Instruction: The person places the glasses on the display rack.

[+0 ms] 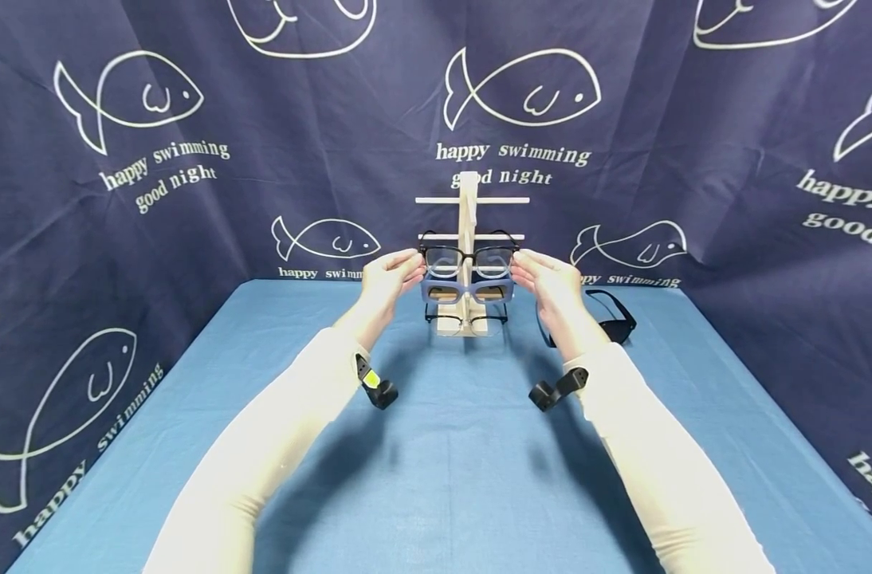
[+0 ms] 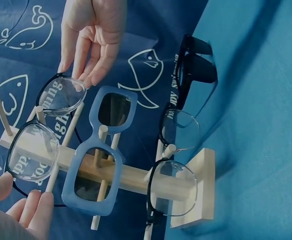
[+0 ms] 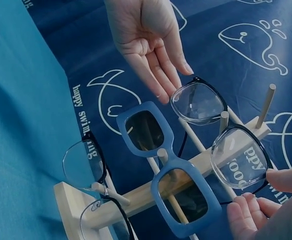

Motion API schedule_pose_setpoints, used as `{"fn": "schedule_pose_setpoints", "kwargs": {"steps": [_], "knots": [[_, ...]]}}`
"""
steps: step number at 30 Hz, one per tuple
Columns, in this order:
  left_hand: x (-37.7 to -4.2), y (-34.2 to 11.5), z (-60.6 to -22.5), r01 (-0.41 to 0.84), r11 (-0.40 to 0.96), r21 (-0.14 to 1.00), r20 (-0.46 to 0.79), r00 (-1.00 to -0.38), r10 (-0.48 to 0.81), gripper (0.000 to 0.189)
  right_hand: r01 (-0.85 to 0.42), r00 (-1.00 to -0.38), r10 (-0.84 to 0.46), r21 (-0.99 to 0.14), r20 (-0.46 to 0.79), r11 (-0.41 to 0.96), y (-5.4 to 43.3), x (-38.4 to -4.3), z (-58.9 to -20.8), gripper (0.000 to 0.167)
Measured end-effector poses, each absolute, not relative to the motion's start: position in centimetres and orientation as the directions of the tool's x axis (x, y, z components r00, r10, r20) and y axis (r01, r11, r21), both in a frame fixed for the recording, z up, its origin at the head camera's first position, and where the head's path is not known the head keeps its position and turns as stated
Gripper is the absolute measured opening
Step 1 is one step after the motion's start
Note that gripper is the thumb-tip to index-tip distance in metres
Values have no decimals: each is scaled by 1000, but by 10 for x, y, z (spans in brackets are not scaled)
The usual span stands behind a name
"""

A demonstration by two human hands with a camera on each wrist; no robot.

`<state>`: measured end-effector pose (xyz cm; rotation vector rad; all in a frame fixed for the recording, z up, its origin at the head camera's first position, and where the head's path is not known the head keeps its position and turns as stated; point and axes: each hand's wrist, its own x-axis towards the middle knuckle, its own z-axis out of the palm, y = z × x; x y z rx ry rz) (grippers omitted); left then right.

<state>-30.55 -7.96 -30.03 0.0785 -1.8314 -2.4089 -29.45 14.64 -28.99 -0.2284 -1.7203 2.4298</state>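
Black-topped eyeglasses with clear lenses sit high on a pale wooden display stand, facing me. At their left corner my left hand pinches the frame between thumb and fingers. The right hand pinches the opposite corner the same way. Just below hang blue thick-framed sunglasses with dark lenses, resting on a peg. On the lowest peg are dark half-rim eyeglasses with clear lenses. In the wrist views a short front peg shows at the bridge of the held eyeglasses.
Black sunglasses lie on the blue tablecloth to the right of the stand, partly behind my right forearm. Bare pegs cross the stand's top. A dark blue fish-print curtain hangs behind the table.
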Motion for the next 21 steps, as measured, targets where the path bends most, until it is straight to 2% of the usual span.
{"fn": "schedule_pose_setpoints", "kwargs": {"steps": [10, 21], "knots": [[-291, -83, -307, 59, -262, 963, 28, -992, -120, 36, -40, -980, 196, -934, -32, -355, 157, -288, -295, 48], [-280, -84, -310, 42, -232, 972, 22, -996, -89, 39, -5, -983, 175, -945, -55, -326, 161, -280, -301, 48]]}}
